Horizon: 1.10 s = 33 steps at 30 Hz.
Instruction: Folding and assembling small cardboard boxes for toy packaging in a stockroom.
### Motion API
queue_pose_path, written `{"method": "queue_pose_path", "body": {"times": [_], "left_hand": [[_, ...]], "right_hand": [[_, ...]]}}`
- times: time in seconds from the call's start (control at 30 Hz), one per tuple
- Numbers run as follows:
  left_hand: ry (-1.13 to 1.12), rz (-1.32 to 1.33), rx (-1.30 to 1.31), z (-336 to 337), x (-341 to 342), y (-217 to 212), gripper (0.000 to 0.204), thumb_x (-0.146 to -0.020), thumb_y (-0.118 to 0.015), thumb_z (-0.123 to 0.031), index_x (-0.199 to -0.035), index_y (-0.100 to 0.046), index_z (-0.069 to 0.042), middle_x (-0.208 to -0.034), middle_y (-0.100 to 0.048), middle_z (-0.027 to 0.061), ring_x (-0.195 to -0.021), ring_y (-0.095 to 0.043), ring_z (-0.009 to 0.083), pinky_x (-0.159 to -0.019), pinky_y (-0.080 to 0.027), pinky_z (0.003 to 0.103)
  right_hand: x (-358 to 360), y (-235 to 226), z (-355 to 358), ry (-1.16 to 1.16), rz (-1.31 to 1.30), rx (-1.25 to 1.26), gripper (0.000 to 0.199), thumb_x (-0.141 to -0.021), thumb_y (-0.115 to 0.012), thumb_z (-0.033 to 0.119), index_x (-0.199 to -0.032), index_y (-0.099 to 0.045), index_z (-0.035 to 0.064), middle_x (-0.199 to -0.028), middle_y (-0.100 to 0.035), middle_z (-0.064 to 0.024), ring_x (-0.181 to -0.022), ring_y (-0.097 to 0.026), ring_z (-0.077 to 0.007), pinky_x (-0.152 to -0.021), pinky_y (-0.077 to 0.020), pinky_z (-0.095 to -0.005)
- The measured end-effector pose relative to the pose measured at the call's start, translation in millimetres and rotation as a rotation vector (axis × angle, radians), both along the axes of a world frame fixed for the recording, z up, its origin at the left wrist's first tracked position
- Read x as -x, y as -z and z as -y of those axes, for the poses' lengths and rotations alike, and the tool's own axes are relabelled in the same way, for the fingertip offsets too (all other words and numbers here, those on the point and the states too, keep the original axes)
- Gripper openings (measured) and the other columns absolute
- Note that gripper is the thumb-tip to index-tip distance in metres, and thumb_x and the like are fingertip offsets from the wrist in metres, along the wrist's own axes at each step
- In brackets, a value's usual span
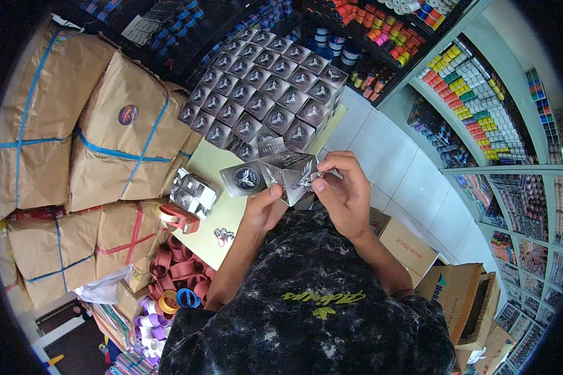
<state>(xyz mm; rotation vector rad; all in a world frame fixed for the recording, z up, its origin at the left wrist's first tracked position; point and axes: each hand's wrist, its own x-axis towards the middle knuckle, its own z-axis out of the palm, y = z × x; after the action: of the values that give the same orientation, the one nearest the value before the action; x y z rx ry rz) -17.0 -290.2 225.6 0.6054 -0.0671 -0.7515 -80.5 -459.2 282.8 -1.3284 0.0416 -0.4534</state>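
A small dark grey carton box (289, 176) with a silver wing emblem is between my hands, its flaps standing open. My left hand (264, 209) grips its lower left side, thumb on the printed face. At the right edge, my right hand (345, 190) pinches a flap or corner between thumb and fingers. Whether anything is inside the box cannot be seen. Just beyond it, many matching closed boxes (256, 87) stand in stacked rows on the pale yellow table (214, 161).
Left on the table are silver-grey cartons (194, 192), a red tape dispenser (180, 219) and a small dark tangled item (224, 235). Brown wrapped parcels (122, 125) pile up at left, above red plastic rings (178, 269). Thread-spool shelves (466, 81) and cardboard boxes (450, 294) stand at right.
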Motion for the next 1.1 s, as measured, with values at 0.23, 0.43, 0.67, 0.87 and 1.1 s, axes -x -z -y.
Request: {"method": "queue_pose_path", "body": {"times": [0.23, 0.43, 0.67, 0.87, 1.1], "left_hand": [[0.006, 0.102, -0.103, -1.6, 3.0, -5.5, 0.082, -0.085, -0.078, -0.037, -0.148, -0.041, 0.000, -0.145, -0.053, 0.0175, -0.135, -0.050, 0.0321, -0.117, -0.033, 0.046], [0.038, 0.160, -0.104, 3.0, -0.2, -17.0, 0.083, -0.084, -0.079, -0.035, -0.149, -0.040, -0.001, -0.146, -0.052, 0.0177, -0.136, -0.049, 0.0319, -0.118, -0.032, 0.047], [0.041, 0.111, -0.122, -2.2, -0.9, -10.3, 0.084, -0.087, -0.075, -0.042, -0.151, -0.039, -0.001, -0.148, -0.051, 0.0159, -0.137, -0.048, 0.0297, -0.119, -0.030, 0.047], [0.022, -0.036, 0.016, -6.8, -2.8, 5.3, 0.077, -0.086, -0.079, -0.026, -0.148, -0.041, -0.001, -0.143, -0.055, 0.0176, -0.134, -0.052, 0.0332, -0.117, -0.036, 0.049], [0.040, -0.041, 0.038, -7.6, -5.3, -1.8, 0.078, -0.085, -0.080, -0.027, -0.148, -0.042, -0.001, -0.143, -0.054, 0.0163, -0.134, -0.052, 0.0325, -0.117, -0.035, 0.049]], "right_hand": [[-2.7, 2.2, 1.5, -0.007, -0.004, 0.088, 0.023, -0.089, -0.070, -0.003, -0.111, -0.061, 0.0011, -0.112, -0.053, -0.0083, -0.099, -0.057, -0.0154, -0.089, -0.0489, -0.0294], [-2.4, 5.7, -1.2, -0.010, -0.024, 0.003, 0.020, -0.089, -0.071, -0.003, -0.107, -0.064, 0.0000, -0.108, -0.056, -0.0082, -0.100, -0.057, -0.0155, -0.089, -0.0481, -0.0292], [-0.1, -1.5, 2.9, 0.010, -0.023, 0.172, 0.025, -0.089, -0.071, -0.004, -0.114, -0.070, -0.0017, -0.100, -0.063, -0.0074, -0.092, -0.061, -0.0156, -0.087, -0.0487, -0.0282], [-2.8, -5.2, 2.1, -0.057, -0.061, 0.096, 0.027, -0.090, -0.070, -0.002, -0.118, -0.070, -0.0005, -0.106, -0.057, -0.0060, -0.098, -0.058, -0.0141, -0.089, -0.0490, -0.0284], [-6.1, -3.3, 0.5, -0.120, -0.102, -0.108, 0.031, -0.092, -0.070, 0.003, -0.122, -0.064, 0.0009, -0.110, -0.050, -0.0050, -0.099, -0.053, -0.0133, -0.089, -0.0470, -0.0279]]}}
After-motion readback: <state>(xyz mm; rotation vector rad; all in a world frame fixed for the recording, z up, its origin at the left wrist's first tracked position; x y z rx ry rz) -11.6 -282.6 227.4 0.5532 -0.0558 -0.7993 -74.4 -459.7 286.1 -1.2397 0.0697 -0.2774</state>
